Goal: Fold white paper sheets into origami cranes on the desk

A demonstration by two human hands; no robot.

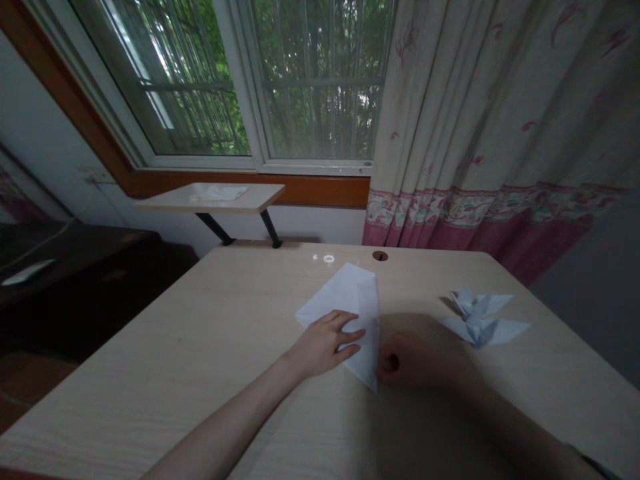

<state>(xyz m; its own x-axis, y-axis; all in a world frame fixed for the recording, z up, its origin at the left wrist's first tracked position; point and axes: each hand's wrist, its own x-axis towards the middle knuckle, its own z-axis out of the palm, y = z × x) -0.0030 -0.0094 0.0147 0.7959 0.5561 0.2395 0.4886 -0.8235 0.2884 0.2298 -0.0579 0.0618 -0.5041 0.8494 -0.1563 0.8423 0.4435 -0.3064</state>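
Since only the left hand [325, 343] seems to pin it, the folded white paper [340, 297] could slide or skew on the smooth tabletop [150, 380], and its layers could shift out of line under any uneven pressure. Paper lies around mid-tabletop, toward the far edge, lower tip pointing at the near edge. Left fingers [347, 322] are spread apart, flat across the paper's lower left part, not clamped. Right hand [420, 353] is just beside the paper's right side, fingers curled together (heavy shadow, can't tell if they touch or pinch it). Paper crane [480, 317] sits toward the right edge, apart from both hands, though a wide sweep of the right hand could knock it.
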